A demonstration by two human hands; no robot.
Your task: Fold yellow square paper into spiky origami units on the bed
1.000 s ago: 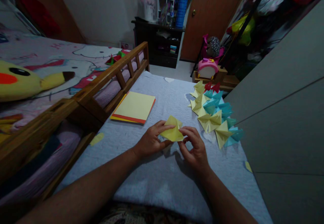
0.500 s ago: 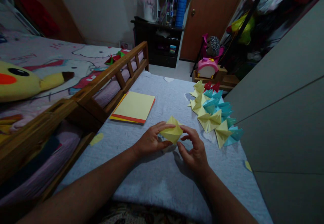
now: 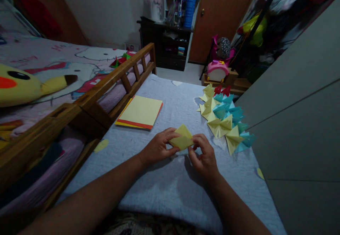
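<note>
A small folded piece of yellow origami paper (image 3: 182, 138) is held just above the cloth-covered surface, between my two hands. My left hand (image 3: 162, 146) grips its left side, thumb below and fingers above. At its right corner, my right hand (image 3: 203, 153) pinches the paper between thumb and fingers. A stack of square paper sheets (image 3: 142, 111), pale yellow on top with orange and deeper yellow edges beneath, lies to the left beyond my left hand. Several folded yellow paper pieces (image 3: 220, 125), blue pieces (image 3: 225, 109) and red pieces (image 3: 222, 90) stand grouped to the right.
A pale patterned cloth (image 3: 156, 192) covers the surface. Along the left runs a wooden bed rail (image 3: 114, 75), with a yellow plush toy (image 3: 23, 86) on the bed behind it. A light cabinet panel (image 3: 300, 121) borders the right side. Farther off is a pink toy case (image 3: 217, 71).
The yellow paper has turned slightly and shifted a little right. My right hand, whose fingers were looser at the corner, now pinches it.
</note>
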